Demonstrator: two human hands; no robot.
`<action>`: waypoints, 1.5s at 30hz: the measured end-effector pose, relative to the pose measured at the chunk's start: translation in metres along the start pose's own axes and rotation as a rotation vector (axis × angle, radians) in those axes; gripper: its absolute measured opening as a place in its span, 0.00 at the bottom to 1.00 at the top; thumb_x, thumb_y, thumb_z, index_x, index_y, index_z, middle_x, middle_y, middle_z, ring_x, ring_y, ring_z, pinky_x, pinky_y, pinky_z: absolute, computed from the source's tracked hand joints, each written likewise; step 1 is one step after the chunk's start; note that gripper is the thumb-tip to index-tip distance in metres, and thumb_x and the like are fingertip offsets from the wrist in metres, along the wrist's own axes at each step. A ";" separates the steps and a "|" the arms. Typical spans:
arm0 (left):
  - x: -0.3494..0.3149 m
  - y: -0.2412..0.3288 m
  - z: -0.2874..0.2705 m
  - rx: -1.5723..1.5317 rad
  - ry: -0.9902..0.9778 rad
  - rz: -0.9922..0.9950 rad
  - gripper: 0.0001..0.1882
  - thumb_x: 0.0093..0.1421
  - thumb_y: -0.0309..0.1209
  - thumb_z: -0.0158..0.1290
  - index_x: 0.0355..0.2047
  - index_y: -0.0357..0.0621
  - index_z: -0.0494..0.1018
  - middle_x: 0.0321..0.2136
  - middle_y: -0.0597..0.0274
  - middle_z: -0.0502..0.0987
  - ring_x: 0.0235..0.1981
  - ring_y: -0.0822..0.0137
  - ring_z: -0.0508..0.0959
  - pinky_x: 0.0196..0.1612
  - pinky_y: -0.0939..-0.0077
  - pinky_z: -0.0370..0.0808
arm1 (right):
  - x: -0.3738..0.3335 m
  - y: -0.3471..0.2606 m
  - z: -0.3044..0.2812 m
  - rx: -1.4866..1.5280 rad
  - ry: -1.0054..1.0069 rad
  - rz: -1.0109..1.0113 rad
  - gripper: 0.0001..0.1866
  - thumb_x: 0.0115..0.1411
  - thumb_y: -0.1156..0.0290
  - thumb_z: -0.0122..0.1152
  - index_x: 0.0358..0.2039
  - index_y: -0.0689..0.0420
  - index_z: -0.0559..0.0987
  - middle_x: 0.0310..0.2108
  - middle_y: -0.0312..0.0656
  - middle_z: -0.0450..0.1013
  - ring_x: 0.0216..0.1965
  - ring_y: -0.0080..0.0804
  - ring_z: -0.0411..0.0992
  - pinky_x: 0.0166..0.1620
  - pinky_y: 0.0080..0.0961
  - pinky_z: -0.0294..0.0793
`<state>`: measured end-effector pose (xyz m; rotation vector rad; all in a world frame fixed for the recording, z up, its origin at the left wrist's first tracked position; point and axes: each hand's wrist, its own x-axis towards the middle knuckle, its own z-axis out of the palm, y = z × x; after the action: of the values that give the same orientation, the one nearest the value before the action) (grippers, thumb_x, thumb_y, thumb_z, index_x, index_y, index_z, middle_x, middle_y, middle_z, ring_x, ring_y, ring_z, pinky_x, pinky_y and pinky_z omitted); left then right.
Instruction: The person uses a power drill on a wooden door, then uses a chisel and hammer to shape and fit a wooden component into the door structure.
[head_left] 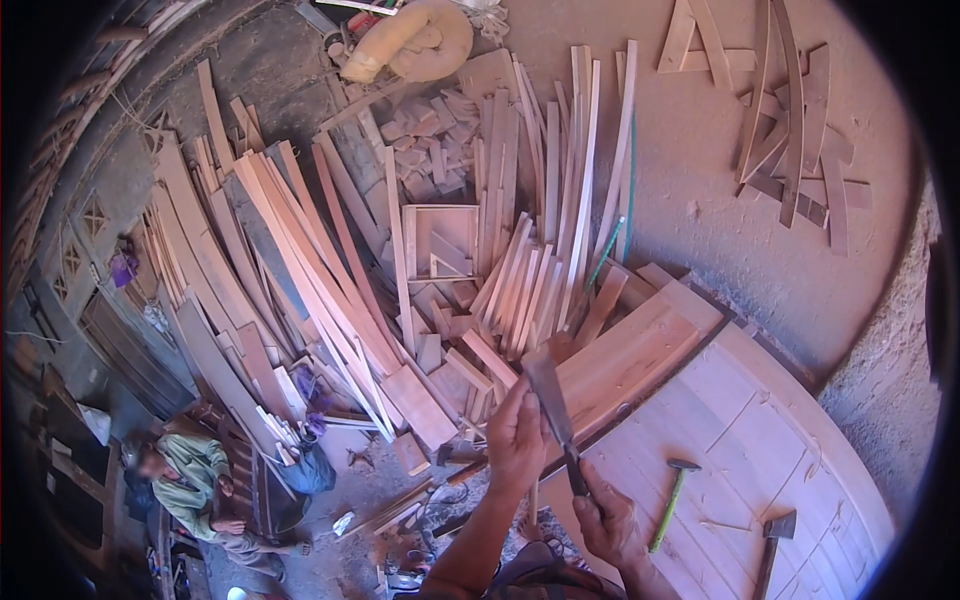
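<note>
My right hand (608, 515) is closed round the dark handle of a chisel (547, 390). Its broad flat blade points up and away from me. The fingers of my left hand (518, 435) are curled against the blade's left side, and their tips are partly hidden. Both hands are above the near left edge of a pale wooden panel (735, 400). A hammer with a green handle (668, 507) lies on this panel, right of my right hand. Farther right is a second hammer (778, 528), with a blocky head and a dark handle.
Beyond the panel lies a wide plank (630, 350). Long boards (310, 250) and offcuts (430, 135) are heaped ahead and to the left. Curved wooden pieces (790, 120) lie at the far right. Another person (195, 490) sits at the lower left.
</note>
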<state>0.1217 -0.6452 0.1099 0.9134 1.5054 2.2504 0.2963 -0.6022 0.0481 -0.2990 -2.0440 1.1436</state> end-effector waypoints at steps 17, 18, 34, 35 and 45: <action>0.008 0.007 0.001 -0.096 0.044 -0.124 0.20 0.74 0.35 0.42 0.62 0.42 0.66 0.22 0.70 0.66 0.13 0.82 0.62 0.14 0.89 0.60 | -0.003 -0.002 -0.005 0.044 -0.068 0.092 0.29 0.66 0.73 0.56 0.67 0.58 0.65 0.25 0.40 0.72 0.21 0.22 0.71 0.27 0.25 0.73; 0.007 0.007 0.002 -0.090 0.036 -0.103 0.19 0.74 0.34 0.42 0.62 0.42 0.66 0.21 0.70 0.65 0.13 0.82 0.62 0.14 0.89 0.60 | -0.002 -0.002 -0.004 0.029 -0.055 0.068 0.28 0.66 0.73 0.56 0.67 0.58 0.65 0.26 0.41 0.72 0.21 0.22 0.71 0.28 0.25 0.73; 0.003 -0.002 -0.002 -0.124 0.023 -0.109 0.20 0.74 0.36 0.41 0.61 0.40 0.66 0.19 0.70 0.66 0.13 0.82 0.62 0.15 0.87 0.61 | -0.003 0.001 -0.005 0.143 -0.071 0.195 0.28 0.68 0.70 0.54 0.67 0.60 0.64 0.25 0.37 0.72 0.20 0.19 0.69 0.25 0.22 0.71; 0.004 -0.001 0.000 -0.130 0.021 -0.115 0.20 0.74 0.35 0.41 0.61 0.40 0.65 0.19 0.70 0.66 0.14 0.82 0.62 0.15 0.88 0.60 | -0.005 -0.001 -0.005 0.128 -0.085 0.196 0.28 0.67 0.70 0.55 0.67 0.60 0.64 0.25 0.37 0.72 0.20 0.19 0.69 0.25 0.22 0.71; -0.029 -0.010 0.008 -0.076 -0.052 -0.124 0.21 0.74 0.37 0.41 0.61 0.40 0.67 0.18 0.71 0.66 0.13 0.83 0.61 0.14 0.88 0.60 | 0.021 0.011 -0.005 0.105 0.058 0.235 0.27 0.68 0.71 0.52 0.67 0.59 0.64 0.24 0.38 0.72 0.20 0.19 0.69 0.24 0.22 0.70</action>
<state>0.1483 -0.6511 0.0929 0.8264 1.4035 2.1642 0.2838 -0.5815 0.0510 -0.5243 -1.9278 1.3628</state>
